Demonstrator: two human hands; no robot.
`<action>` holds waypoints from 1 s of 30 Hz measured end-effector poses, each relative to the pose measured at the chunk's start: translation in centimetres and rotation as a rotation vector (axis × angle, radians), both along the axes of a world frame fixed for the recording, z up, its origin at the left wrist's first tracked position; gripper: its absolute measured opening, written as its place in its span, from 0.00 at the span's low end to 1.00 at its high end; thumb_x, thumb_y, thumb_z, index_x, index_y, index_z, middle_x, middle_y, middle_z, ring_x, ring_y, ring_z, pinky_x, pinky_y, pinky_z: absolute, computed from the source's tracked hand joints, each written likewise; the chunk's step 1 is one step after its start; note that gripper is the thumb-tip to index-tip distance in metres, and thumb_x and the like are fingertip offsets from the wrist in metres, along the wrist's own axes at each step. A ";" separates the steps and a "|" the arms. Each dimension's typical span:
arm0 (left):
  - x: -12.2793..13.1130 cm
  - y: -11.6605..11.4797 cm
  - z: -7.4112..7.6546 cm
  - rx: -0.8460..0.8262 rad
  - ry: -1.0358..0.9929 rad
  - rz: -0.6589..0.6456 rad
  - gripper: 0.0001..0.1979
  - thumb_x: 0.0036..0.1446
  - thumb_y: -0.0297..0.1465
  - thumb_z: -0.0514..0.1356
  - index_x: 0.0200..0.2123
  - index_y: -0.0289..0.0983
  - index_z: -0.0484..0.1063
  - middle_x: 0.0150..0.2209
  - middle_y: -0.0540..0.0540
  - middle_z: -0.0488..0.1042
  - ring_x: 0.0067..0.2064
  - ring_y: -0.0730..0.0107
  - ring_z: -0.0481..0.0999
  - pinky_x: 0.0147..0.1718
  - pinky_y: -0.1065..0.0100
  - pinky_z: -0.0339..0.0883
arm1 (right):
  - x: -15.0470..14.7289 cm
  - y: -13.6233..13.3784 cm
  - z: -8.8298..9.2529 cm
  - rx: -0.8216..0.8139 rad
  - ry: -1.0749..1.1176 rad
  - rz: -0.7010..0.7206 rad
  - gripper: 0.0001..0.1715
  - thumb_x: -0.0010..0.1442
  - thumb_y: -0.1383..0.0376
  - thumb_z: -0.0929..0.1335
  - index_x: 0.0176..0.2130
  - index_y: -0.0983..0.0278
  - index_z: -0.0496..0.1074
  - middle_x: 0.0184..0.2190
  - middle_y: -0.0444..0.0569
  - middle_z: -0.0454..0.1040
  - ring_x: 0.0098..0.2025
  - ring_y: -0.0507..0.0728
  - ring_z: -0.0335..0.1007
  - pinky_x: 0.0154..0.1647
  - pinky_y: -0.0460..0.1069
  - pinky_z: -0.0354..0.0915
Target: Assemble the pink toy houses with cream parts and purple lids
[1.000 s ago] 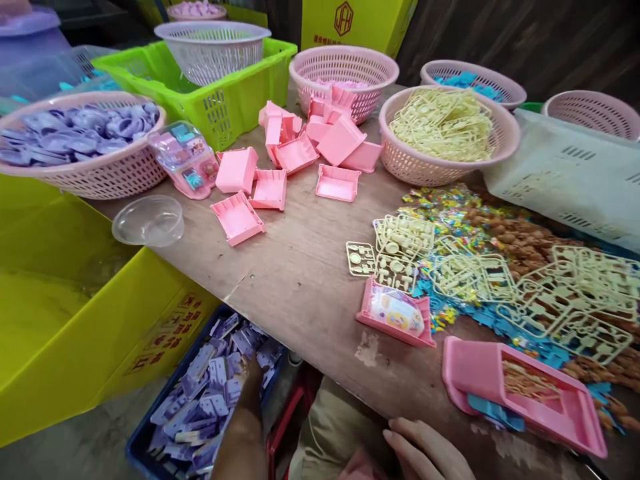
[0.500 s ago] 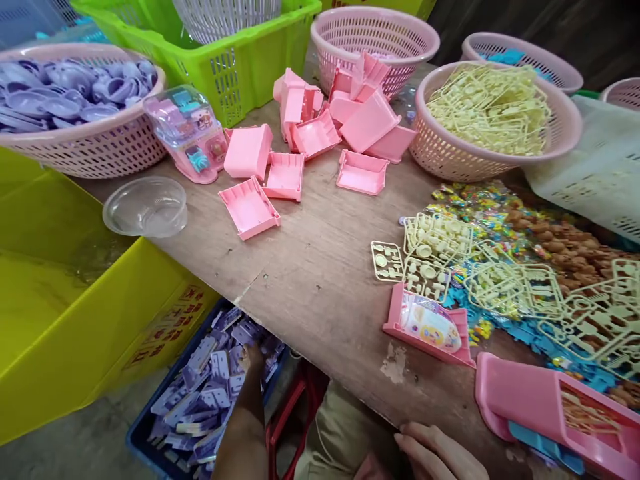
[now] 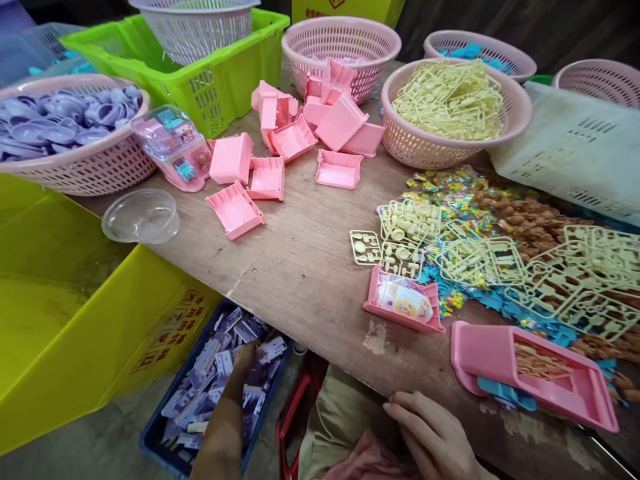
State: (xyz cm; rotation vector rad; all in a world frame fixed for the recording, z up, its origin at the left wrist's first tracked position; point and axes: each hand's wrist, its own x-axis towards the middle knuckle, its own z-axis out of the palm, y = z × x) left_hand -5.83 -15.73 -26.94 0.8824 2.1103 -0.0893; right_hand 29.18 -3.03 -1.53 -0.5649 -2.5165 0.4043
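Observation:
Down in the blue crate (image 3: 150,437), my left hand (image 3: 247,356) grips a purple plastic piece (image 3: 273,349) at its edge; the fingertips are partly hidden. Many similar purple pieces (image 3: 207,393) lie loosely around it. My right hand (image 3: 430,427) rests at the table's front edge with its fingers stretched out and nothing in it. Beyond it on the table sits a pink tray (image 3: 373,303) holding a printed packet (image 3: 404,299). To the right lies a pink plastic housing (image 3: 493,347) with tan parts inside and a blue part beneath.
Pink box parts (image 3: 235,208) lie across the table's back. Cream frames (image 3: 410,223), brown pieces (image 3: 530,223) and blue pieces spread on the right. Baskets, including one of cream frames (image 3: 450,150), and a green crate (image 3: 245,80) stand behind. A yellow box (image 3: 170,313) and clear bowl (image 3: 143,223) are left.
My left hand has come up slightly among the purple pieces, with one piece now at its fingers. My right hand shows more fully at the table edge. The view has shifted.

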 end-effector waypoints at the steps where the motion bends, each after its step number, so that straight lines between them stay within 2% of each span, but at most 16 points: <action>1: -0.5 -0.2 0.4 0.019 -0.021 -0.013 0.11 0.57 0.34 0.58 0.40 0.33 0.70 0.38 0.46 0.73 0.41 0.67 0.73 0.42 0.59 0.68 | -0.1 0.0 0.2 0.003 0.000 0.002 0.16 0.61 0.72 0.59 0.41 0.64 0.72 0.32 0.51 0.77 0.36 0.52 0.74 0.42 0.46 0.70; 5: -2.5 -1.2 3.2 0.107 -0.043 0.025 0.06 0.55 0.30 0.58 0.35 0.34 0.70 0.33 0.48 0.72 0.38 0.67 0.72 0.41 0.64 0.63 | -0.4 0.3 0.8 0.019 0.026 0.021 0.16 0.60 0.72 0.59 0.41 0.64 0.72 0.32 0.50 0.77 0.35 0.52 0.74 0.40 0.46 0.70; 7: -3.4 -1.8 5.4 0.157 -0.040 0.072 0.04 0.53 0.30 0.58 0.32 0.35 0.70 0.29 0.49 0.71 0.36 0.68 0.71 0.38 0.68 0.61 | -0.4 0.3 1.0 0.017 0.048 0.034 0.15 0.60 0.72 0.59 0.41 0.64 0.71 0.31 0.51 0.77 0.34 0.52 0.74 0.39 0.46 0.70; 9: -4.1 -2.6 8.1 0.205 -0.048 0.116 0.07 0.50 0.34 0.58 0.28 0.36 0.69 0.25 0.51 0.69 0.33 0.67 0.70 0.33 0.70 0.60 | -0.4 0.0 1.0 -0.005 0.071 0.041 0.15 0.61 0.73 0.58 0.41 0.65 0.71 0.32 0.51 0.77 0.35 0.52 0.74 0.39 0.46 0.70; 11: -4.5 -3.6 11.7 0.253 -0.070 0.142 0.12 0.48 0.40 0.58 0.26 0.36 0.67 0.22 0.52 0.66 0.30 0.67 0.69 0.30 0.70 0.59 | -0.6 -0.4 1.1 -0.042 0.111 0.052 0.15 0.61 0.72 0.58 0.42 0.65 0.70 0.31 0.52 0.76 0.35 0.52 0.73 0.39 0.46 0.69; 14: -4.6 -4.9 18.5 0.337 -0.129 0.157 0.19 0.45 0.48 0.58 0.25 0.36 0.67 0.23 0.52 0.67 0.29 0.67 0.68 0.29 0.71 0.60 | -1.8 -1.0 2.0 -0.104 0.176 0.116 0.15 0.62 0.72 0.56 0.41 0.64 0.68 0.30 0.51 0.75 0.32 0.52 0.72 0.32 0.44 0.68; 16: -4.2 -5.1 23.5 0.435 -0.222 0.245 0.18 0.42 0.47 0.61 0.24 0.36 0.68 0.23 0.52 0.68 0.29 0.68 0.67 0.28 0.71 0.60 | -3.2 -1.0 3.2 -0.157 0.169 0.190 0.15 0.61 0.73 0.56 0.42 0.64 0.67 0.31 0.50 0.74 0.31 0.51 0.71 0.29 0.44 0.67; 18: -3.4 -4.1 28.2 0.524 -0.292 0.274 0.17 0.37 0.45 0.64 0.22 0.36 0.70 0.23 0.51 0.70 0.27 0.68 0.67 0.27 0.71 0.61 | -4.9 -0.5 4.7 -0.238 0.130 0.229 0.16 0.61 0.72 0.57 0.47 0.64 0.65 0.36 0.52 0.74 0.35 0.52 0.71 0.32 0.45 0.68; 20: -2.3 -1.7 32.0 0.623 -0.350 0.238 0.16 0.34 0.41 0.67 0.24 0.35 0.73 0.25 0.50 0.72 0.29 0.67 0.68 0.27 0.71 0.63 | -6.7 0.4 6.3 -0.347 0.100 0.221 0.19 0.61 0.69 0.59 0.52 0.65 0.60 0.44 0.54 0.71 0.43 0.55 0.70 0.40 0.48 0.69; 21: -1.7 0.0 33.4 0.668 -0.378 0.208 0.15 0.33 0.39 0.68 0.24 0.35 0.74 0.26 0.50 0.72 0.28 0.67 0.68 0.27 0.71 0.63 | -7.6 1.1 7.2 -0.408 0.089 0.215 0.22 0.61 0.67 0.60 0.54 0.65 0.58 0.47 0.55 0.69 0.45 0.56 0.68 0.43 0.50 0.69; 23: -0.7 4.3 35.2 0.735 -0.444 0.152 0.16 0.32 0.38 0.69 0.26 0.35 0.75 0.25 0.49 0.73 0.27 0.68 0.69 0.25 0.71 0.63 | -9.5 3.0 8.8 -0.512 0.110 0.197 0.25 0.61 0.63 0.62 0.56 0.64 0.56 0.49 0.55 0.67 0.47 0.57 0.67 0.46 0.54 0.67; 25: 0.2 9.1 35.8 0.788 -0.513 0.108 0.17 0.33 0.39 0.69 0.27 0.34 0.74 0.26 0.49 0.74 0.27 0.68 0.70 0.25 0.71 0.64 | -11.1 5.6 10.3 -0.604 0.191 0.150 0.24 0.61 0.60 0.62 0.55 0.64 0.58 0.48 0.54 0.67 0.45 0.57 0.67 0.46 0.55 0.66; 27: 0.8 13.8 35.5 0.835 -0.568 0.083 0.19 0.34 0.40 0.68 0.29 0.35 0.73 0.28 0.49 0.75 0.28 0.68 0.71 0.26 0.71 0.65 | -12.4 8.5 11.4 -0.731 0.278 0.056 0.16 0.61 0.62 0.63 0.48 0.64 0.64 0.43 0.51 0.70 0.41 0.54 0.68 0.43 0.52 0.67; 30: 1.4 19.6 34.4 0.832 -0.597 0.034 0.21 0.36 0.43 0.67 0.32 0.35 0.71 0.30 0.47 0.76 0.28 0.67 0.72 0.27 0.68 0.66 | -13.7 12.9 12.1 -1.080 0.307 -0.063 0.06 0.60 0.64 0.63 0.36 0.65 0.67 0.29 0.45 0.69 0.28 0.50 0.67 0.25 0.45 0.66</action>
